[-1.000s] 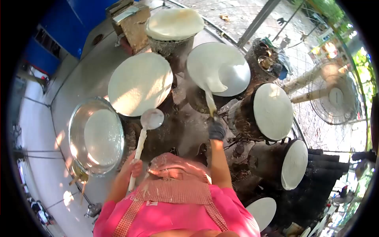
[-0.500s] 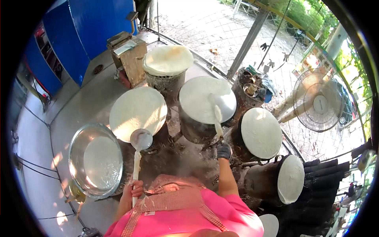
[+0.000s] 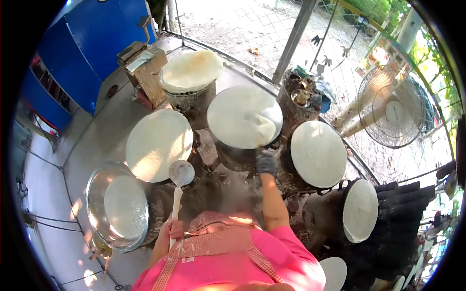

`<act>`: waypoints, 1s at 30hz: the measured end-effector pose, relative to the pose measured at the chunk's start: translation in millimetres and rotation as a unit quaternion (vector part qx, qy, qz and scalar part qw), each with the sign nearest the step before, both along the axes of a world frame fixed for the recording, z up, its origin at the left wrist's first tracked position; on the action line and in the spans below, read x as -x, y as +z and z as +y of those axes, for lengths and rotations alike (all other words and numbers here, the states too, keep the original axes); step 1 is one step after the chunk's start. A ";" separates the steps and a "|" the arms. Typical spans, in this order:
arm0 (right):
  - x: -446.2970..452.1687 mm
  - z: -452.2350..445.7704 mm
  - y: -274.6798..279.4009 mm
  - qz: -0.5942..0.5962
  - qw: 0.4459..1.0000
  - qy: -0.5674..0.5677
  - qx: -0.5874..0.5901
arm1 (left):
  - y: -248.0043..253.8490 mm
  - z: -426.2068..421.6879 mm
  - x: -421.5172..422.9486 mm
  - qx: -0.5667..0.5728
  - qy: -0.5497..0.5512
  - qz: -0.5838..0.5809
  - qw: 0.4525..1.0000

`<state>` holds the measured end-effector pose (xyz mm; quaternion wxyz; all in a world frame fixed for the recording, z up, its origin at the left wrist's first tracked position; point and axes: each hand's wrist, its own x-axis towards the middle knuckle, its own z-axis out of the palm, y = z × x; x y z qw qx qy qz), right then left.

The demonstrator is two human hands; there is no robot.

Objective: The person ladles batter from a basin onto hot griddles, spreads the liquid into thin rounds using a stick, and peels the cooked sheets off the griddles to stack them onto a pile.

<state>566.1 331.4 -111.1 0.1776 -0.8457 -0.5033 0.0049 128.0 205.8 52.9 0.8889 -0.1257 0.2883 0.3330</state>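
My left hand (image 3: 175, 229), bare, is closed around the long pale handle of a ladle (image 3: 182, 173). The ladle's round metal bowl, filmed with white, is raised near the front edge of the left pot (image 3: 160, 145). On my right hand (image 3: 265, 162) is a dark glove; its fingers wrap a white-coated paddle (image 3: 265, 129), and much of the handle is hidden by the hand. The paddle reaches over the middle pot (image 3: 244, 116), its far end at the creamy white surface. Whether it dips in or lies along the surface, I cannot tell.
More white-topped pots stand around: one behind (image 3: 191, 72), a right one (image 3: 319, 154) and a lower right one (image 3: 360, 211). A metal basin (image 3: 92, 213) holds white liquid at left. A fan (image 3: 393, 112) stands beyond, near a bin of scraps (image 3: 303, 94). Haze drifts between the pots.
My right hand has shifted slightly left and up, and the paddle shows shorter over the middle pot. The ladle has moved a little right with my left hand. The whole view has shifted slightly.
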 end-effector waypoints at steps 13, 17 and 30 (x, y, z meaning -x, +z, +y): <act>-35.0 -48.9 6.0 0.281 0.957 -0.051 -0.049 | -58.0 40.0 -33.4 0.093 -0.097 -0.109 0.985; -69.0 -21.7 34.0 0.367 0.911 -0.187 -0.017 | -49.0 33.3 -50.9 -0.030 -0.076 -0.095 0.992; -35.7 58.4 37.7 0.230 0.962 -0.022 -0.143 | -45.8 18.4 -41.3 -0.004 -0.053 -0.028 0.998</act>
